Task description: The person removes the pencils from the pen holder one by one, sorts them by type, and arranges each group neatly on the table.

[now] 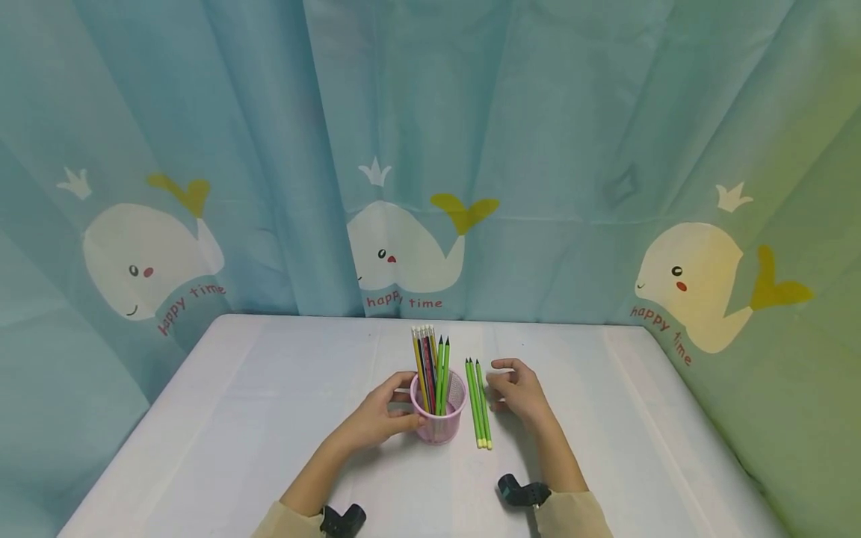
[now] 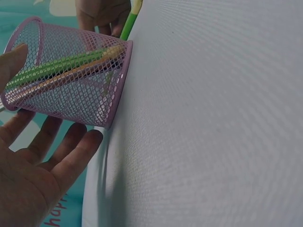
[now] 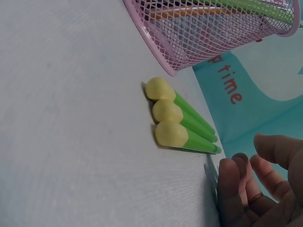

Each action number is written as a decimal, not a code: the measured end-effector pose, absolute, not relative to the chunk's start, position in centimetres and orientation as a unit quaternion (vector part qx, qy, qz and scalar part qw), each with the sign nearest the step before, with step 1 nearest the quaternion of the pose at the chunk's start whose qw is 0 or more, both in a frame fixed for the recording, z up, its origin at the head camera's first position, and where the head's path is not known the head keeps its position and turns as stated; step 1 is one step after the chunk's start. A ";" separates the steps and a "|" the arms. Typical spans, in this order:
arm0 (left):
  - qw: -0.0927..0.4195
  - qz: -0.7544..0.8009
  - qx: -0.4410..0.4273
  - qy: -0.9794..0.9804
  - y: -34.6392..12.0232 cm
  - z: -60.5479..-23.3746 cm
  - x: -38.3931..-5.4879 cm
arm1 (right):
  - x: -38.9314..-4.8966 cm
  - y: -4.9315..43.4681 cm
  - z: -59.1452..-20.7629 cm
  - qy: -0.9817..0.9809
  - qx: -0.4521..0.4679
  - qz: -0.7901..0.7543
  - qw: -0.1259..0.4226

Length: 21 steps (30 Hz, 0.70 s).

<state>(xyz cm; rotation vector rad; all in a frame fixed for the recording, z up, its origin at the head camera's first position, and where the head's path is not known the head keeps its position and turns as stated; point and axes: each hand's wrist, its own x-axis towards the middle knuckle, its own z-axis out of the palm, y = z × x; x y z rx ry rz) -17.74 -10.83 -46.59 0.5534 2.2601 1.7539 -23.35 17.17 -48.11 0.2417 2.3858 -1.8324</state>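
Note:
A pink mesh pencil cup (image 1: 437,430) stands upright on the table, holding several pencils (image 1: 424,366), among them green ones (image 1: 444,373) with dark points up. My left hand (image 1: 377,415) holds the cup from its left side, thumb at the front and fingers behind; the left wrist view shows the fingers (image 2: 71,153) along the mesh. Three green pencils (image 1: 479,403) lie side by side just right of the cup, dark points away from me, pale yellow ends near. My right hand (image 1: 518,392) is beside them on the right, fingers loosely bent with nothing in them.
The table (image 1: 255,426) has a white cover. Behind it hangs a blue-green curtain (image 1: 558,149) printed with whales and lettering. A dark wrist device (image 1: 344,521) is on the left wrist, another (image 1: 523,492) on the right.

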 end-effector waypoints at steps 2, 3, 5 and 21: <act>0.114 0.598 0.188 0.770 -10.8 -46.6 -17.7 | -23.4 17.1 -48.1 0.790 0.080 -0.604 0.062; 0.114 0.599 0.189 0.770 -10.9 -46.6 -17.7 | -23.4 17.1 -48.0 0.790 0.079 -0.605 0.062; 0.115 0.599 0.190 0.769 -10.9 -46.7 -17.7 | -23.3 17.1 -47.9 0.791 0.077 -0.603 0.063; 0.111 0.602 0.202 0.764 -11.0 -46.6 -17.8 | -22.4 16.0 -44.9 0.727 -0.010 -0.678 0.106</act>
